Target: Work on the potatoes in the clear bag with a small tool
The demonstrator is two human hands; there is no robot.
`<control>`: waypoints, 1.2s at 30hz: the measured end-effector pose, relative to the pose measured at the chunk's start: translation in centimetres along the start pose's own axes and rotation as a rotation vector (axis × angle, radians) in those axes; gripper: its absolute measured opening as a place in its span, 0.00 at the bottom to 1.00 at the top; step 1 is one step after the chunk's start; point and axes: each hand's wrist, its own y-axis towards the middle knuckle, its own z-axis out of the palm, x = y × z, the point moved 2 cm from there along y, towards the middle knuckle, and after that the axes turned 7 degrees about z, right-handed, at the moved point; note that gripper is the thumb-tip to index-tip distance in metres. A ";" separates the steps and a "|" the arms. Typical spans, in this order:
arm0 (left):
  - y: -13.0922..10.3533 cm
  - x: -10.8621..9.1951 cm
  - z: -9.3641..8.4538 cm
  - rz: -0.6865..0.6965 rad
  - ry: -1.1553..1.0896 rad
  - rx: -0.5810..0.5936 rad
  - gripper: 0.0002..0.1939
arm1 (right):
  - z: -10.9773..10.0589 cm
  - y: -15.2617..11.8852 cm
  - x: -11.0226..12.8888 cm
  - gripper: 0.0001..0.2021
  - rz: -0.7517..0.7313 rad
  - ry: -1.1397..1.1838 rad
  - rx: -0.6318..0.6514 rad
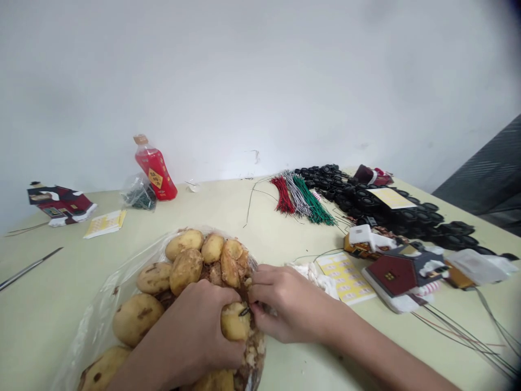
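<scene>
Clear plastic bag point(100, 304) of round, golden-brown pastries point(185, 269) lies at the near edge of the pale green tabletop point(228, 209), its open mouth turned toward the person's right. The left hand point(195, 331) rests on top of the pile, its fingers point(228, 297) curled together over one pastry at the bag's mouth. The right hand point(291, 307) meets it from the other side, fingers point(264, 277) pinched on the gathered plastic, where a short dark wire tie point(245, 311) shows between the two hands.

Just beyond the right hand lie a crumpled white cloth point(315, 274) and a sheet of yellow stickers point(345, 277). Farther right sits a small model house with a dark red roof point(401, 274), and behind it a wide heap of black round parts point(391, 209). Bundles of red, grey and green wires point(301, 198) lie fanned out near the wall.

On the far left stand a red plastic bottle with a tan cap point(155, 168) and a small clear bag of dark pieces point(139, 193). A thin metal rod point(28, 267) lies at the left edge.
</scene>
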 end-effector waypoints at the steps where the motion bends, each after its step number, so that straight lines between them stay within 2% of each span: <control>1: 0.0 0.0 0.0 -0.004 0.008 0.004 0.07 | -0.1 0.0 0.0 0.07 0.001 0.008 -0.005; 5: -0.2 0.5 0.3 -0.022 0.001 0.034 0.08 | -0.7 -0.2 0.1 0.08 -0.021 0.070 -0.053; 10: 0.1 0.3 0.1 -0.028 0.051 0.010 0.10 | -1.2 -0.3 -0.1 0.07 -0.025 0.075 -0.121; 14: 0.3 -0.2 0.1 -0.043 0.023 0.042 0.07 | -0.4 -0.2 -0.4 0.07 -0.030 0.019 -0.084; 17: 0.3 0.1 0.2 -0.033 0.023 0.019 0.06 | 0.0 0.0 -0.5 0.07 -0.038 -0.016 -0.091; 24: 0.1 1.2 0.7 -0.018 0.032 -0.010 0.09 | 0.2 0.0 -0.1 0.07 -0.059 -0.010 -0.102; 27: 0.3 1.1 0.7 -0.024 0.034 0.011 0.09 | 0.2 -0.1 -0.1 0.07 -0.056 -0.034 -0.110; 31: 0.5 0.7 0.5 -0.029 0.044 0.011 0.10 | 0.1 -0.1 0.0 0.07 -0.061 -0.022 -0.048; 36: 0.5 0.8 0.4 -0.033 0.042 0.013 0.09 | 0.1 -0.2 0.1 0.08 -0.045 -0.057 -0.058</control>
